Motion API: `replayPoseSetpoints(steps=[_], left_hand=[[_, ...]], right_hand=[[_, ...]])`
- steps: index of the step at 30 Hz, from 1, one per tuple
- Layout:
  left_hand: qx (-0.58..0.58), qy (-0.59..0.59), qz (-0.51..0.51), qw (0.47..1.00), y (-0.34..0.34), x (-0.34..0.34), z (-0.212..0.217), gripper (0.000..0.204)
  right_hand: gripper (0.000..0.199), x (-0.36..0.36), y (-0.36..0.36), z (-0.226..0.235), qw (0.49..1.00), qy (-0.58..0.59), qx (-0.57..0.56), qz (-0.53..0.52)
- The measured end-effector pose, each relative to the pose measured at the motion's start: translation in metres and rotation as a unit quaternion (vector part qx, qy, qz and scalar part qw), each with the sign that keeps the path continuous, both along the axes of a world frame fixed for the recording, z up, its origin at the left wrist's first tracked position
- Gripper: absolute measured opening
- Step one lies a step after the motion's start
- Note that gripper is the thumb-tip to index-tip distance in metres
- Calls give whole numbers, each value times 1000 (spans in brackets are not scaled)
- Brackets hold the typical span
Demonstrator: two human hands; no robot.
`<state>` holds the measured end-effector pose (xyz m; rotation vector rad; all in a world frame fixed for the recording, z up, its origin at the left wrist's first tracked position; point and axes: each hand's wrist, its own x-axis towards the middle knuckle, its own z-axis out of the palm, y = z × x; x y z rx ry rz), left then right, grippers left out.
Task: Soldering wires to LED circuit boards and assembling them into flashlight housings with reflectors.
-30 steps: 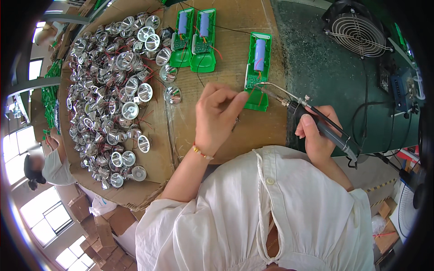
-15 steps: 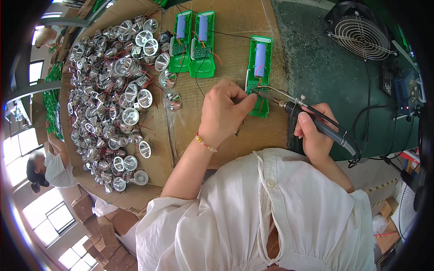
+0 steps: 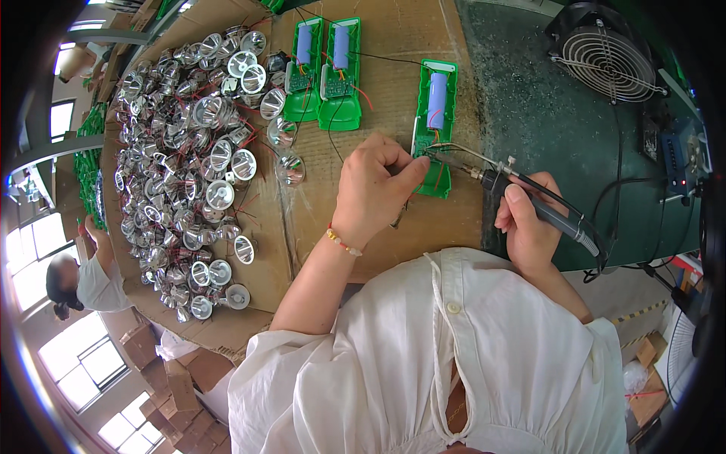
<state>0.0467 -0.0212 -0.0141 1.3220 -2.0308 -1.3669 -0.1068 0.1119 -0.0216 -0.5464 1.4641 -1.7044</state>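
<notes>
three green cases lie open on a sheet of brown cardboard (image 3: 393, 113), each with a purple battery in its upper part and a small circuit board below it. two of them, the left pair of cases (image 3: 340, 115), stand side by side near the far edge; the right-hand case (image 3: 437, 184) lies apart from them, closer to the person, in front of both hands. the left hand (image 3: 378, 185) reaches over the lower left side of that case, fingers bent, thumb and forefinger brought near each other at its circuit board (image 3: 425, 142); whether they pinch anything cannot be told. a beaded bracelet (image 3: 344, 240) circles the left wrist. the right hand (image 3: 529, 223) grips a soldering iron (image 3: 541, 208) by its dark handle, with a thin curved metal tube along it. the iron's tip points left, close to the left fingertips; whether it touches the board is too small to tell. left of the cases is a heap of shiny lamp cups (image 3: 178, 155) with red wires. a round fan (image 3: 609, 64) stands on the green tabletop (image 3: 529, 136) at far right.
</notes>
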Motion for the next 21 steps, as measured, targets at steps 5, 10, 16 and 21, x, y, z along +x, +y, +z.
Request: replayPoseSetpoints(steps=[5, 10, 16, 21], left_hand=[[0, 8, -4, 1000, -1, 0, -1, 21], [16, 6, 5, 1000, 0, 1, 0, 22], [0, 18, -4, 1000, 2, 1, 1, 23], [-31, 12, -19, 999, 1, 0, -1, 23]], right_hand=[[13, -1, 1, 2, 999, -3, -22, -25], [13, -2, 5, -2, 1000, 2, -23, -16], [14, -1, 3, 2, 1000, -1, -12, -7], [15, 2, 1, 1, 1000, 12, 1, 0]])
